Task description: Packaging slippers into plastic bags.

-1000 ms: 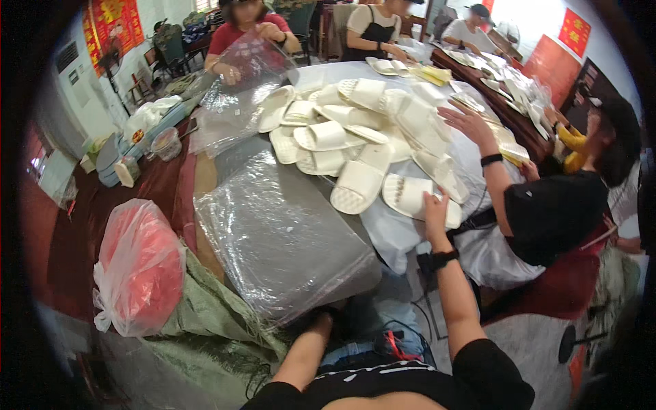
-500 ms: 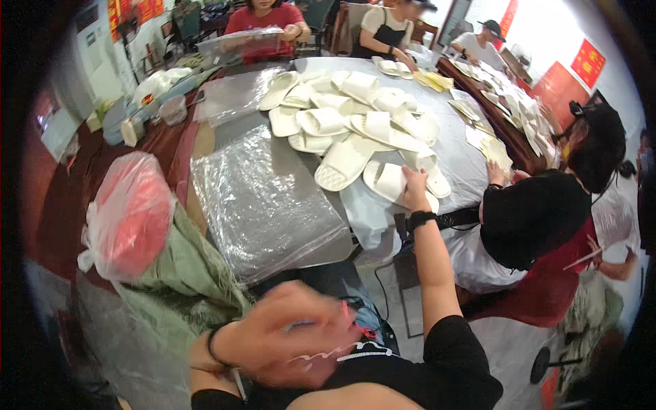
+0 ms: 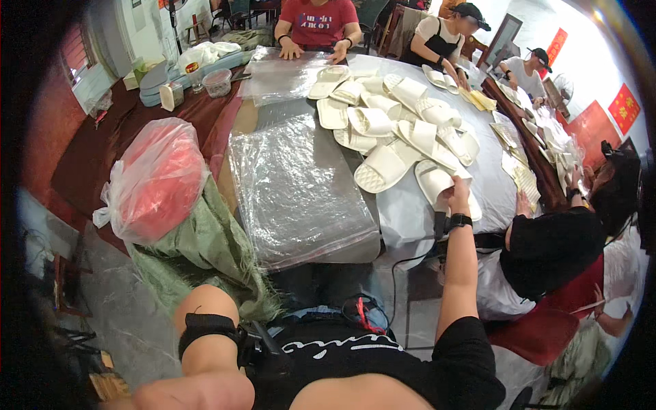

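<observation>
My right hand (image 3: 458, 196) is closed on the near edge of a cream open-toe slipper (image 3: 432, 179), which lies at the front right of a slipper pile. Beyond it, several more cream slippers (image 3: 372, 121) with wide straps overlap on the table, soles and straps facing different ways. My left hand (image 3: 195, 394) is bent back close to the lower edge, past a black band on the forearm; its fingers cannot be made out. A stack of clear plastic bags (image 3: 301, 191) lies flat left of the pile, nearest the table's front edge.
At left, a knotted plastic bag with red contents (image 3: 160, 184) rests on a green woven sack (image 3: 198, 253). A plastic tub (image 3: 217, 83) stands beyond. A person in red touches clear sheets (image 3: 283, 75) across the table. A person in black (image 3: 553, 249) sits close on my right.
My left hand has drawn back from before my chest to the lower left edge. My right hand stays on the slipper. The view has shifted; the person opposite has lowered the clear sheet.
</observation>
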Available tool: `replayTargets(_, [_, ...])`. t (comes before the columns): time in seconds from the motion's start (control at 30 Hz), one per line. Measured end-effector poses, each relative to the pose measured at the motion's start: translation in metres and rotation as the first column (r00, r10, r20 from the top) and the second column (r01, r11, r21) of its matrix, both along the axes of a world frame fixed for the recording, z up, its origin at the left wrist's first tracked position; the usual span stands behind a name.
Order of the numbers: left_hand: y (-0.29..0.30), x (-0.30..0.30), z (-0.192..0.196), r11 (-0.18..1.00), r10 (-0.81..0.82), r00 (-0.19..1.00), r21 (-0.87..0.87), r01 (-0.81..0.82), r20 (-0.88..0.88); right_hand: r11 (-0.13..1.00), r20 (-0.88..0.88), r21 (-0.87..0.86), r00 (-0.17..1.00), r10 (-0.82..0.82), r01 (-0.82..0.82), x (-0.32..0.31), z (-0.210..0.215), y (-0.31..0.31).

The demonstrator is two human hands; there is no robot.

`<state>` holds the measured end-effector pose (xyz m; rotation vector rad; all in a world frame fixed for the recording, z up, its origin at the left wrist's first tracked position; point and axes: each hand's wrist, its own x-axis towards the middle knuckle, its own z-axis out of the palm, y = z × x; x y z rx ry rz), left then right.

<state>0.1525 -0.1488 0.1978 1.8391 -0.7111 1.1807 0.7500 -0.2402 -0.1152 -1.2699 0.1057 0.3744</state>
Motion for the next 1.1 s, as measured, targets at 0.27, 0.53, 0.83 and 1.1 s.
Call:
replayTargets(0.27, [-0.014, 0.018, -0.02, 0.977, 0.05, 0.966, -0.214, 0.005, 0.253, 0.978, 0.177, -0.179, 0.981, -0.079, 0.111, -0.047, 0.007, -0.034])
replayTargets(0.53, [-0.006, 0.017, -0.024, 0.984, -0.007, 0.961, -0.17, 0.056, 0.276, 0.995, 0.196, 0.005, 0.976, 0.094, -0.097, -0.195, 0.078, -0.053])
replayTargets(0.83, [-0.017, 0.032, -0.03, 0.951, -0.042, 0.902, -0.26, 0.169, 0.431, 0.924, 0.105, 0.152, 0.936, 0.337, -0.35, -0.248, 0.104, -0.039])
replayTargets(1.1, [-0.003, 0.034, -0.026, 0.935, -0.135, 0.923, -0.262, 0.239, 0.361, 0.954, 0.039, 0.11, 0.96, 0.277, -0.28, -0.223, 0.085, -0.024])
